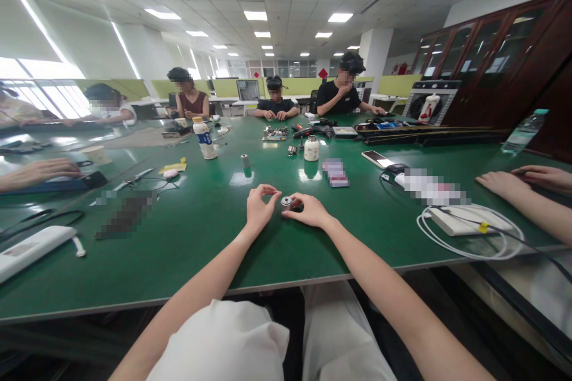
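Note:
My two hands meet near the middle of a green table (201, 250). My right hand (309, 210) rests on the table with its fingers curled round a small metal cylinder (286, 202) with a dark part beside it. My left hand (260, 207) hovers just left of the cylinder. Its thumb and forefinger form a ring, pinched at the tip near the cylinder's top. Whether anything is in that pinch is too small to tell.
Further back stand a white jar (311, 148), a white bottle (204, 138), a small metal can (245, 160) and a phone (376, 158). A coiled white cable (465, 232) lies at right beside another person's hands (504, 182). Several people sit at the far end.

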The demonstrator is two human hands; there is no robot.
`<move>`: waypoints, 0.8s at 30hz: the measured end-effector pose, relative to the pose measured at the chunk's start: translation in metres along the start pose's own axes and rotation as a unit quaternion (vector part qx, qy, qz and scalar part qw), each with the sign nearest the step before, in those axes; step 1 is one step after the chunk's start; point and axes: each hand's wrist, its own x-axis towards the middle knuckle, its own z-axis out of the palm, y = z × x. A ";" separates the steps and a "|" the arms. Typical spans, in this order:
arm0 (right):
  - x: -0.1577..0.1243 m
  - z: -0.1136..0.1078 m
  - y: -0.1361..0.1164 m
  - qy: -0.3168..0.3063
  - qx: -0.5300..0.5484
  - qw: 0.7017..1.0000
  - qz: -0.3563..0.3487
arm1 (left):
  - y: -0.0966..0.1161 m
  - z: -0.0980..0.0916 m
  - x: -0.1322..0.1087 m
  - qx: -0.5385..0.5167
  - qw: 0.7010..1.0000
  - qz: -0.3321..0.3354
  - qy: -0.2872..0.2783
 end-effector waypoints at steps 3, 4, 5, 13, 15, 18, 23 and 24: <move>0.000 0.000 -0.001 -0.003 0.004 1.000 0.000 | 0.009 0.003 -0.002 -0.055 0.998 0.036 0.012; 0.000 0.000 -0.001 -0.003 0.003 1.000 0.000 | 0.010 0.004 -0.003 -0.067 0.997 0.042 0.002; 0.000 0.000 0.000 -0.003 0.002 1.000 0.000 | 0.011 0.005 -0.004 -0.075 0.996 0.045 -0.009; 0.001 0.002 0.004 -0.003 0.001 1.000 -0.004 | 0.014 0.005 -0.007 -0.098 0.995 0.018 -0.025; 0.001 0.002 0.005 -0.001 -0.001 1.000 -0.005 | 0.015 0.005 -0.007 -0.103 0.994 0.017 -0.024; 0.001 0.002 0.004 0.000 -0.002 1.000 -0.006 | 0.016 0.006 -0.008 -0.098 0.994 0.018 -0.039; 0.001 0.001 0.003 -0.003 0.004 1.000 -0.004 | 0.015 0.005 -0.007 -0.081 0.996 0.015 -0.029; 0.001 0.001 0.003 -0.004 0.005 1.000 -0.003 | 0.015 0.004 -0.007 -0.076 0.997 0.012 -0.017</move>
